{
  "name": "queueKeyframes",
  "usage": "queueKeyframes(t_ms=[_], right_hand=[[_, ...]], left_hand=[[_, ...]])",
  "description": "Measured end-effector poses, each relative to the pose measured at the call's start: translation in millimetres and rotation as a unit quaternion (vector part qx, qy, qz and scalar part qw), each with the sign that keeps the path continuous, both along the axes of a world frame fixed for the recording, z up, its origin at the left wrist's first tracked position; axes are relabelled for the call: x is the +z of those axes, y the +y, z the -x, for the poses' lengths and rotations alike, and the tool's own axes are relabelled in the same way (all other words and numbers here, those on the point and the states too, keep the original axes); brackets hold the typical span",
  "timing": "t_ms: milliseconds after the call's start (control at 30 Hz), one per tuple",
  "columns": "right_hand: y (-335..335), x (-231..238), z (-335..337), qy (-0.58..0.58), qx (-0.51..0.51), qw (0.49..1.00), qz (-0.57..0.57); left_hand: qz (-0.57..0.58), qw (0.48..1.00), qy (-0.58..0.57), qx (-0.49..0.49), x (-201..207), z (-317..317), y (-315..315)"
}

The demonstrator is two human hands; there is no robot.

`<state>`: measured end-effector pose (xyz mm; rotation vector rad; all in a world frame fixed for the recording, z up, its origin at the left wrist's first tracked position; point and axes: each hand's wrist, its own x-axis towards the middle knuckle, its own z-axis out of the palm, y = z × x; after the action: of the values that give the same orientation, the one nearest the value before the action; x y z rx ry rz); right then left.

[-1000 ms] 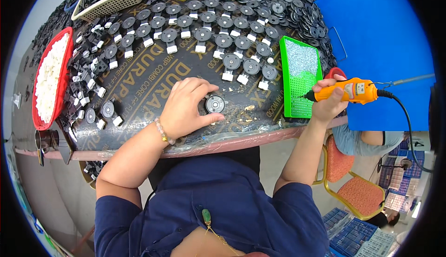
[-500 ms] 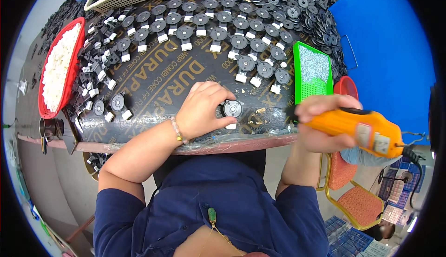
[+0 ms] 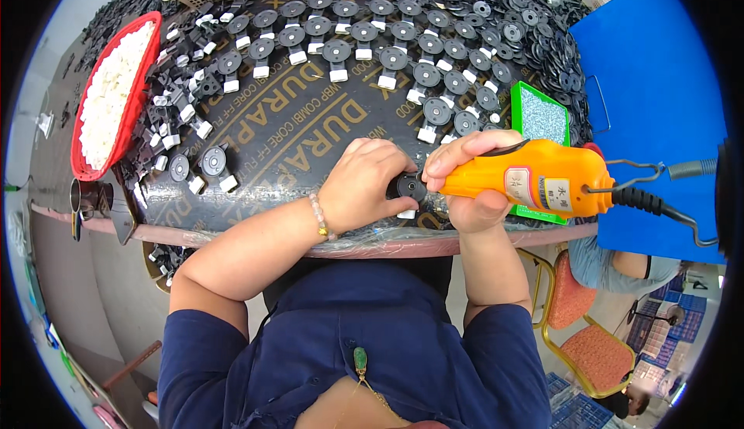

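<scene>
Near the near edge of the tabletop (image 3: 287, 177), your left hand (image 3: 360, 177) pinches a round black plastic part with a white tab (image 3: 408, 188), while your right hand (image 3: 482, 212) wraps an orange corded electric driver (image 3: 542, 181), its tip hidden by your fingers. You seem to be at the driving step, which calls for a steady part and a lined-up tool. Beyond, the driver's body partly covers the green plastic tray of small silvery pieces (image 3: 517, 115) toward the right edge, a red plastic basket of white pieces (image 3: 139, 103) sits by the left edge, and rows of black discs with white tabs (image 3: 393, 58) spread toward the far edge.

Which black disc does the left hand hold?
The disc at the tip of the orange driver; the left hand touches no other disc.
</scene>
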<state>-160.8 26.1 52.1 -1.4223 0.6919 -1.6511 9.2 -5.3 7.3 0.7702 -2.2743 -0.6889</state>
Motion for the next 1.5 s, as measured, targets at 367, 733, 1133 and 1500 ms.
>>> queueKeyframes(t_ms=[367, 733, 1133, 1500], right_hand=[[3.7, 2.4, -0.3, 0.005, -0.034, 0.999, -0.018], [24.9, 12.4, 160.6, 0.138, -0.403, 0.904, 0.036], [25.8, -4.5, 172.9, 0.088, -0.412, 0.906, 0.037], [41.5, 28.3, 88.2, -0.023, -0.176, 0.971, 0.157]], left_hand=[[-0.011, 0.999, -0.029, -0.017, 2.2, 0.9, -0.8], [0.038, 0.999, -0.035, 0.014, -0.3, 5.3, 0.5], [0.041, 0.998, -0.049, 0.006, 1.8, 4.4, 0.2], [0.043, 0.997, -0.056, -0.011, 0.6, 2.1, -1.8]])
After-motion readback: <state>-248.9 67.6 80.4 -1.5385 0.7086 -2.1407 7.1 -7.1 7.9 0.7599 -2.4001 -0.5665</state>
